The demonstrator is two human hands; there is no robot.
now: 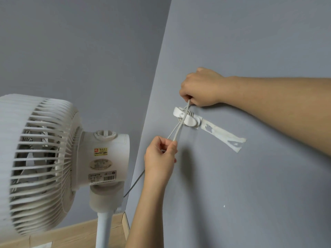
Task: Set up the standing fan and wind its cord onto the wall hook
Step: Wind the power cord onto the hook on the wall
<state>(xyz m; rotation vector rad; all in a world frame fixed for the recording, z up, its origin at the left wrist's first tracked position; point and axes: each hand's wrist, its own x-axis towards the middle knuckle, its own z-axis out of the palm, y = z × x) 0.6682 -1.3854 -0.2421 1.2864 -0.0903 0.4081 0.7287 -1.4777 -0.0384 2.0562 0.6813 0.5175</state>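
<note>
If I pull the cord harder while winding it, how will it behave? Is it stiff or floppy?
Probably floppy: the cord bends tightly round the hook and is straight only where the left hand and right hand hold it. It looks smooth, so it may slip through pinched fingers. Hard pulling might loosen the hook; torn tape lies beside it.

The white standing fan (59, 158) stands upright on its pole at the left, slatted round cage turned leftward, while its pale grey cord (177, 132) is wound in several turns round the white wall hook (189, 121), its strands crossing over the hook's front.
</note>
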